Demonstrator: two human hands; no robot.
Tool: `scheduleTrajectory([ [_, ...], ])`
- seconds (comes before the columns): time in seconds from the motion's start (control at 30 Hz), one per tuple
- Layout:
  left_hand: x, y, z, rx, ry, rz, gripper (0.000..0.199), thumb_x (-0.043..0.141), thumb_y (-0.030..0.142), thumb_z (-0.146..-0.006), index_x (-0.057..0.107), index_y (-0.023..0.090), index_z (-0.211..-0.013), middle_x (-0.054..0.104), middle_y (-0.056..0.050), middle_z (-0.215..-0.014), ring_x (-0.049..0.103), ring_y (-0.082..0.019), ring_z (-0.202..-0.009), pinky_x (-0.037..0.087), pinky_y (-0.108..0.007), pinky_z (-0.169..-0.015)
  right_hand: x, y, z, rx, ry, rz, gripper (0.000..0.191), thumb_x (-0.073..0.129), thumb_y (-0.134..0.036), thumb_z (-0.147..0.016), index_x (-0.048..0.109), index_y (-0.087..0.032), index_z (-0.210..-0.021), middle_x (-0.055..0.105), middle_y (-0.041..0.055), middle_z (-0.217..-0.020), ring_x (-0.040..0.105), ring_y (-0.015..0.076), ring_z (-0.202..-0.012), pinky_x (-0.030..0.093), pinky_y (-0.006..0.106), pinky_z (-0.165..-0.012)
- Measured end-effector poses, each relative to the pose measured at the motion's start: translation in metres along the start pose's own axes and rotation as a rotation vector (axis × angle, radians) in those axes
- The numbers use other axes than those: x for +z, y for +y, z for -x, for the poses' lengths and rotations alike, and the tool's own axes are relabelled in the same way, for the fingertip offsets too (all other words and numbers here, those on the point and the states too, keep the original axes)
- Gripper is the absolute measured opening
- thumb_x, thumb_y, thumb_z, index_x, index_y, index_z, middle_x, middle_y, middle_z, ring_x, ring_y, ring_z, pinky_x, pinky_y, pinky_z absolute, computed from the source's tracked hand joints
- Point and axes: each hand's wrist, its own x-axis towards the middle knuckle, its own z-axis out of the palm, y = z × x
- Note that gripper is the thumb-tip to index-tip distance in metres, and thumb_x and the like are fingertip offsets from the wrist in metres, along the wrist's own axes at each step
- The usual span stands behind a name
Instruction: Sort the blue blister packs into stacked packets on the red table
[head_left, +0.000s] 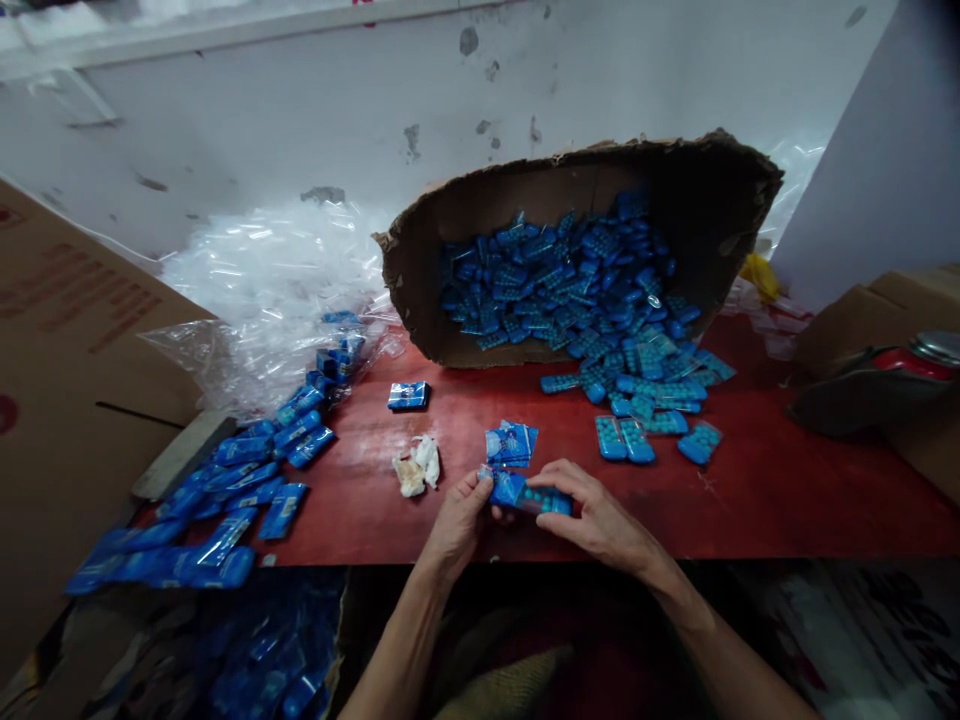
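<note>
Near the front edge of the red table, my left hand [459, 515] is closed on the left end of a blue printed packet sleeve [508, 488]. My right hand [596, 512] grips a clear-fronted blue pack of small turquoise balls [546, 500] between thumb and fingers. The pack's left end meets the sleeve; I cannot tell how far it is inside. Just beyond my hands lies a small pile of flat blue printed sleeves [510, 443]. A stack of blue printed cards [409, 396] sits further left, with a crumpled white wad [418, 466] in front of it.
A torn cardboard box [420, 320] lies on its side at the back, spilling many ball packs [637, 380] onto the red table [787, 480]. Covered blue packets [247, 480] are heaped at left beside clear plastic [277, 270]. Cartons [75, 350] flank the left; a jar lid [937, 347] shows right.
</note>
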Motion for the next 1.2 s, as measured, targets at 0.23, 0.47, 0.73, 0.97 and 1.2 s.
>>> scheduleTrajectory([
  [0.23, 0.002, -0.001, 0.001, -0.025, 0.035, -0.003, 0.021, 0.06, 0.033, -0.07, 0.053, 0.014, -0.068, 0.052, 0.003, -0.043, 0.051, -0.009, -0.044, 0.039, -0.02, -0.049, 0.003, 0.005, 0.0, 0.022, 0.053, -0.027, 0.032, 0.057, -0.015, -0.071, 0.056, -0.022, -0.102, 0.052, 0.0032, -0.101, 0.049, 0.016, -0.096, 0.037, 0.031, -0.088],
  [0.47, 0.003, -0.006, -0.001, -0.103, 0.013, 0.275, 0.026, 0.059, 0.04, -0.069, 0.057, 0.014, -0.072, 0.058, 0.0, -0.057, 0.058, -0.013, -0.057, 0.046, -0.026, -0.058, 0.013, 0.007, 0.0, 0.028, 0.14, 0.068, 0.038, 0.057, -0.017, -0.072, 0.05, -0.023, -0.109, 0.052, 0.0039, -0.101, 0.048, 0.018, -0.096, 0.039, 0.034, -0.086],
  [0.73, 0.017, -0.013, -0.001, -0.151, 0.105, 0.314, 0.02, 0.061, 0.028, -0.07, 0.061, 0.012, -0.083, 0.065, -0.004, -0.075, 0.058, -0.011, -0.063, 0.045, -0.022, -0.061, 0.041, 0.001, -0.003, -0.042, 0.143, 0.097, 0.04, 0.053, -0.014, -0.074, 0.05, -0.022, -0.113, 0.048, 0.0076, -0.11, 0.043, 0.0205, -0.103, 0.038, 0.036, -0.09],
  [0.97, 0.011, -0.005, 0.007, -0.209, -0.048, 0.317, 0.024, 0.056, 0.028, -0.075, 0.06, 0.013, -0.092, 0.066, -0.007, -0.083, 0.06, -0.016, -0.073, 0.046, -0.028, -0.068, 0.025, 0.015, -0.009, 0.11, -0.028, -0.643, 0.051, 0.06, -0.016, -0.069, 0.046, -0.028, -0.116, 0.052, 0.0005, -0.105, 0.05, 0.0145, -0.093, 0.041, 0.029, -0.082],
  [1.2, 0.021, 0.0, 0.009, -0.217, -0.154, 0.336, 0.027, 0.055, 0.024, -0.075, 0.056, 0.016, -0.1, 0.064, -0.007, -0.093, 0.059, -0.019, -0.088, 0.042, -0.035, -0.082, 0.018, 0.022, -0.017, 0.207, -0.087, -0.695, 0.081, 0.07, -0.014, -0.056, 0.034, -0.032, -0.126, 0.046, 0.0014, -0.115, 0.05, 0.0153, -0.094, 0.042, 0.027, -0.078],
])
